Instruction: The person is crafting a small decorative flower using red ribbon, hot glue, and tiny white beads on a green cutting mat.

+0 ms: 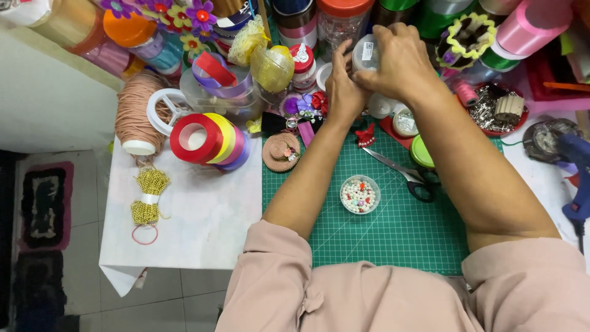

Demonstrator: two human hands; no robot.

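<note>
both hands (375, 74) gripping clear jar (366, 54), green mat (393, 227)

bead bowl (360, 195) on cutting mat (393, 227), scissors (402, 173) right, ribbon rolls (212, 139) left

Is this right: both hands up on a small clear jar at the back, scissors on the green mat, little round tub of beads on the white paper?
Not quite. The head view shows the tub of beads on the green mat, not on the white paper. The rest holds: left hand and right hand on the small clear jar, scissors on the mat.
</note>
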